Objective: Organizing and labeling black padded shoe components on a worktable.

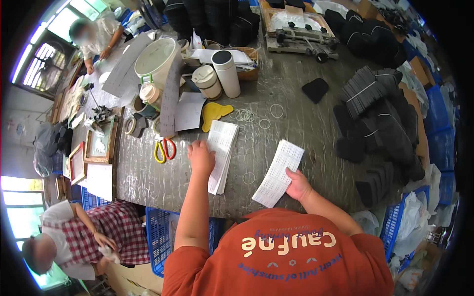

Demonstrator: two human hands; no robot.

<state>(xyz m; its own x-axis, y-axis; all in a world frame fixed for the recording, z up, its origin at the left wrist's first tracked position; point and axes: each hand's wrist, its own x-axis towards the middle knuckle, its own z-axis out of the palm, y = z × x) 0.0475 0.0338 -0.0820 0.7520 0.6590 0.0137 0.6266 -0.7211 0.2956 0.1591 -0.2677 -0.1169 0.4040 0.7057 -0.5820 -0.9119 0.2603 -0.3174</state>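
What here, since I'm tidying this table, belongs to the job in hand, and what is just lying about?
Apparently in the job:
- printed sheets, held by the right hand
- paper stack, beside the left hand

Probably just lying about:
- scissors
- yellow piece
- white flask

Cream and blue lettering [296, 240] on orange shirt [291, 278] below right hand's [297, 185] grip, gripped paper slips' [278, 172] print too small for me.
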